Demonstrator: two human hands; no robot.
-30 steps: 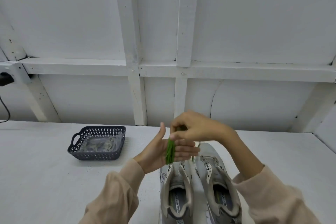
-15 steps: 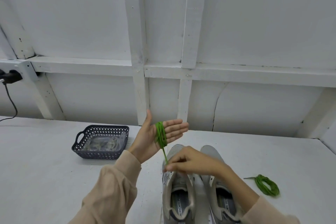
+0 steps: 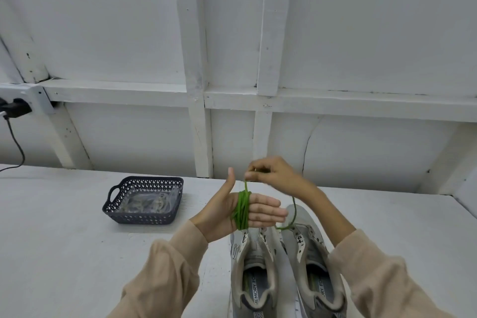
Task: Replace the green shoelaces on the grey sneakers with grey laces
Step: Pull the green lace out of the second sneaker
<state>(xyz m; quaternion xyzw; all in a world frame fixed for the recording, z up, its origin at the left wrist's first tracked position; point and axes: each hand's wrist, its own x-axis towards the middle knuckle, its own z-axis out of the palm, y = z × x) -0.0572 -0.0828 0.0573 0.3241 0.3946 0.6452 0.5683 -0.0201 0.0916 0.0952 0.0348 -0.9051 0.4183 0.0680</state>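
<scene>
Two grey sneakers stand side by side at the table's near edge, the left sneaker (image 3: pixel 254 273) and the right sneaker (image 3: pixel 313 263), both without laces in their eyelets. My left hand (image 3: pixel 240 210) is held flat above them, fingers straight, with a green shoelace (image 3: pixel 242 210) coiled several times around the fingers. My right hand (image 3: pixel 271 171) pinches the lace's free strand just above the left hand's fingers. The loose tail hangs down over the right sneaker's toe.
A dark perforated basket (image 3: pixel 144 200) holding pale grey laces sits on the white table (image 3: pixel 64 227) to the left of my hands. A black plug and cable (image 3: pixel 13 121) hang at the far left wall. White wooden wall framing stands behind the table.
My right hand has risen from below the left hand, near the sneakers, to above its fingers, carrying the strand around. The view shifted, and the second green coil on the right is out of sight.
</scene>
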